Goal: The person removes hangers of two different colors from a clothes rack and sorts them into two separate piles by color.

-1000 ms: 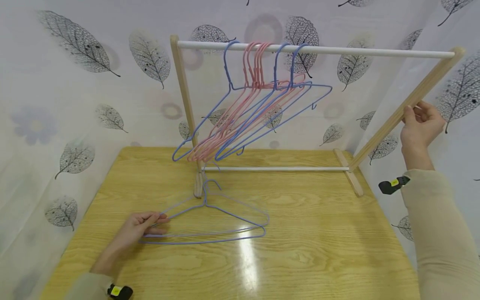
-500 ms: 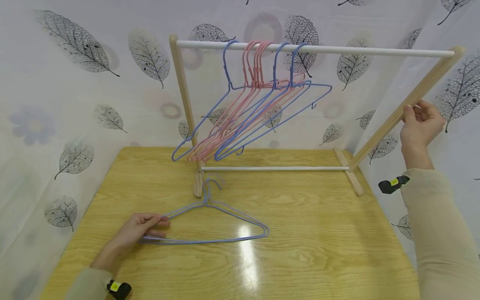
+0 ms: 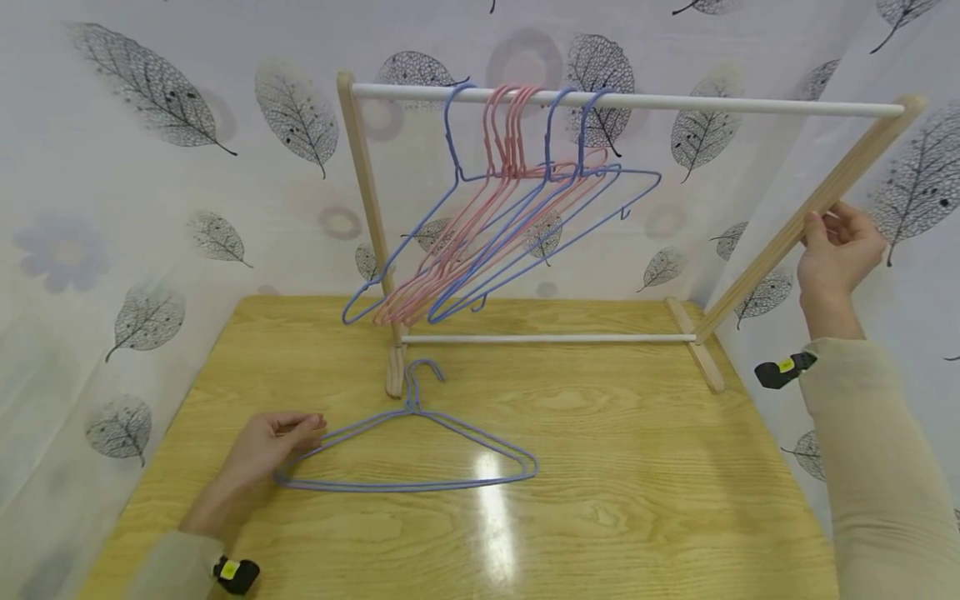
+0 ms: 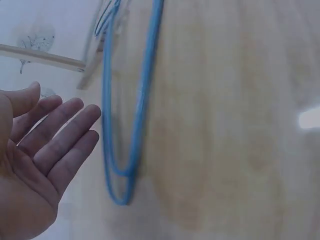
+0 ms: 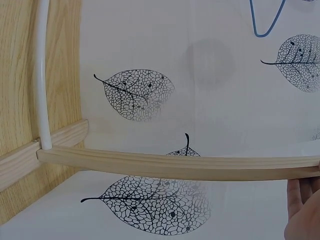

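Observation:
Two blue wire hangers (image 3: 397,489) lie flat on the table, nearly one over the other, hooks toward the rack. By their left corner is my left hand (image 3: 262,450), holding nothing. In the left wrist view its fingers (image 4: 65,135) are extended, with the thumb apart, and the hangers (image 4: 143,95) are just beyond the fingertips. My right hand (image 3: 840,254) grips the slanting wooden side post (image 3: 855,167) of the clothes rack, thumb on the near side. Only part of that hand shows in the right wrist view, at the post's (image 5: 175,165) right end.
From the rack's white top rail (image 3: 712,102) hang several pink hangers (image 3: 512,158) between blue hangers (image 3: 548,150). A lower white bar (image 3: 547,338) joins the rack's feet on the wooden table (image 3: 637,500). Leaf-patterned curtain (image 3: 292,250) surrounds the table's back and sides.
The upper blue hanger has come down over the other, and their hooks now nearly line up. My left hand has let go and drawn slightly back. The right hand keeps its grip on the post.

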`<state>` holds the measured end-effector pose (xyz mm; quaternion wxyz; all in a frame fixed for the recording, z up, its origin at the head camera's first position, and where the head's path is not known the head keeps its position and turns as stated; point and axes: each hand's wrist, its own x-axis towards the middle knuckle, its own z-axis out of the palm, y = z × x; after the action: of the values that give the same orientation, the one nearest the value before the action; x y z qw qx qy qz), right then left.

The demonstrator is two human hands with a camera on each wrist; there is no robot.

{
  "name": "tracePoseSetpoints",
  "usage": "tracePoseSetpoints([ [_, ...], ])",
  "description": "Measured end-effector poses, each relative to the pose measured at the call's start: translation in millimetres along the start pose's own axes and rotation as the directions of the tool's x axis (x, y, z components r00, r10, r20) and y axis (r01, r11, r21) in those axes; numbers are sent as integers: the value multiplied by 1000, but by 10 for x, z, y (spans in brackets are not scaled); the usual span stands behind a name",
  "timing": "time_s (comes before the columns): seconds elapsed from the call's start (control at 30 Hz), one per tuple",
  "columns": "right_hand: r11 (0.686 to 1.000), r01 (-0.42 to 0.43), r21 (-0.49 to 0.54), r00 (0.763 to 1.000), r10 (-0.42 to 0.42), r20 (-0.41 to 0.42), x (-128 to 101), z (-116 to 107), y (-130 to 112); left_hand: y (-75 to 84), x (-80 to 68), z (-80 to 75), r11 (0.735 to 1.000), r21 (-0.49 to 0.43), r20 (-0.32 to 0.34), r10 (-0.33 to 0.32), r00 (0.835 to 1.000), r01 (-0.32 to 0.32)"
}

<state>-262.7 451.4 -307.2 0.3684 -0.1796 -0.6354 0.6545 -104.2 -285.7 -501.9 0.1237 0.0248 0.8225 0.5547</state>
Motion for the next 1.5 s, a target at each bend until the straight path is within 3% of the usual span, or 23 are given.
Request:
tracePoseSetpoints([
  [0.1, 1000, 5, 2, 1000, -5, -3, -3, 1, -6, 144, 37, -46, 992, 76, -35, 100, 994, -97],
  [0.2, 1000, 4, 7, 1000, -4, -7, -3, 1, -12, 316, 101, -78, 978, 92, -65, 191, 979, -184],
  [0.47, 1000, -6, 9, 1000, 6, 3, -11, -3, -9, 806, 289, -76, 951, 30, -129, 310, 942, -308],
  [0.83, 1000, -16, -4, 1000, 16, -2, -32, 10, -46, 1226, 592, 152, 909, -134, -129, 379, 916, -394],
  [0.93, 1000, -27, 4, 1000, 27, 1, -31, 9, -47, 1322, 643, 186, 908, -150, -144, 371, 917, -391],
  [1.07, 1000, -30, 2, 1000, 30, -2, -18, 10, -34, 1447, 715, 214, 905, -119, -181, 384, 905, -408],
  [1.27, 1000, 2, 14, 1000, -2, -4, 5, 4, -10, 1585, 827, 259, 861, -173, -179, 450, 875, -478],
  [1.37, 1000, 6, 6, 1000, -6, -8, 10, -1, -1, 1657, 878, 285, 842, -211, -176, 467, 867, -496],
  [1.5, 1000, 9, -4, 1000, -9, -10, 11, 7, 14, 1759, 929, 315, 835, -226, -172, 472, 865, -501],
])
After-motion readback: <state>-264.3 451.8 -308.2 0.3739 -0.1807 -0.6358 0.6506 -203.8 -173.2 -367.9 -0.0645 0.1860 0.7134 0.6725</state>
